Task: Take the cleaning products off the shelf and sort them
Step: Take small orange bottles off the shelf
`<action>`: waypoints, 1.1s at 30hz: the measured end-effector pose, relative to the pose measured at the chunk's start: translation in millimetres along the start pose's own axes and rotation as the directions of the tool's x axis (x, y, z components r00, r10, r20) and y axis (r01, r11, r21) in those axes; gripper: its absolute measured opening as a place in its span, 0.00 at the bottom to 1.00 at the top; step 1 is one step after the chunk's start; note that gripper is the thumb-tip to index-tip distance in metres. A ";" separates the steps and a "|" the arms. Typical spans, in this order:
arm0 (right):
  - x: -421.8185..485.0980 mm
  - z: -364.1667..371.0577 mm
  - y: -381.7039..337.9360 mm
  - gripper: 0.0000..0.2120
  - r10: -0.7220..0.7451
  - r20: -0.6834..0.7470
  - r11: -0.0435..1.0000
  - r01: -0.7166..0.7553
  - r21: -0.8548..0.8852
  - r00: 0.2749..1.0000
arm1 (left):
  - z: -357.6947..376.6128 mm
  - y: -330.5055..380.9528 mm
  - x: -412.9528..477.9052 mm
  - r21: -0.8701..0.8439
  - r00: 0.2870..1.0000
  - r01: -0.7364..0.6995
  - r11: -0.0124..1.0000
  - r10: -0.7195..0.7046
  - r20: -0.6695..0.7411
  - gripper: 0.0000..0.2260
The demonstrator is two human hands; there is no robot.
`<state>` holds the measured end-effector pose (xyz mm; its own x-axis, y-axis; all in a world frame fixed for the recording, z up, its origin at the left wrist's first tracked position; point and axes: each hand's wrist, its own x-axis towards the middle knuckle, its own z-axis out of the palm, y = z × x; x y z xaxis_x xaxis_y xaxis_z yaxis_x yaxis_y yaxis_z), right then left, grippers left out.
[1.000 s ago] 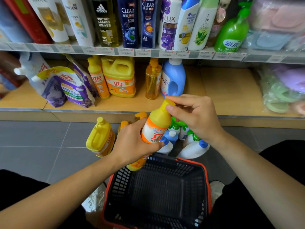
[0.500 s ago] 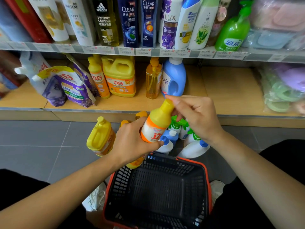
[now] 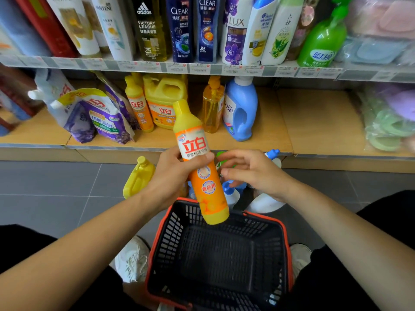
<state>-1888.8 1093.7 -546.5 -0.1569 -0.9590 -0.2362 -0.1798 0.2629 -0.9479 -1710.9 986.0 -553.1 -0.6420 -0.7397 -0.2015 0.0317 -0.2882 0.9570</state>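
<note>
The left hand (image 3: 170, 176) grips 1 yellow-orange bottle (image 3: 195, 146) round its middle, thumb across the white label, which faces the camera. Above the grip the yellow cap points up and leans slightly left; below it the base hangs over the far edge of the black basket (image 3: 175, 225). Just right of the grip the right hand (image 3: 251, 171) has loose, spread fingers and holds nothing; whether it touches the bottle I cannot tell. Left of the grip, a yellow jug (image 3: 139, 176) stands on the floor. Behind the right hand are white bottles (image 3: 265, 203) with blue caps. Beyond the grip, the wooden shelf (image 3: 314, 117) holds a blue bottle (image 3: 241, 108) and purple refill pouches (image 3: 98, 115).
</note>
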 end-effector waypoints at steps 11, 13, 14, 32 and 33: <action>-6.8 30.0 22.2 0.19 -0.092 -0.033 0.962 0.080 -0.262 0.995 | -16.7 7.4 13.8 -0.183 0.981 0.065 0.981 -0.097 -0.169 0.19; -7.8 30.0 21.8 0.19 -0.162 -0.120 0.963 0.131 -0.234 0.979 | -20.3 6.7 17.0 -0.175 0.984 0.052 0.983 -0.081 -0.162 0.19; -8.2 30.6 21.2 0.20 -0.195 -0.158 0.965 0.161 -0.208 0.968 | -21.8 6.3 18.5 -0.165 0.985 0.050 0.985 -0.076 -0.158 0.19; -9.5 20.7 -7.1 0.21 -0.415 -0.299 0.885 0.457 0.087 0.860 | -19.6 -1.0 16.3 0.310 0.990 0.095 0.946 -0.123 0.073 0.07; -10.0 21.2 -6.8 0.21 -0.412 -0.294 0.891 0.449 0.071 0.863 | -17.6 2.0 14.7 0.250 0.991 0.054 0.967 -0.082 0.105 0.05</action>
<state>-1865.4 1099.3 -542.2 -0.3468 -0.9042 0.2492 -0.1620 -0.2040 -0.9655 -1706.7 963.8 -557.9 -0.7193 -0.6457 -0.2564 -0.1954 -0.1662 0.9665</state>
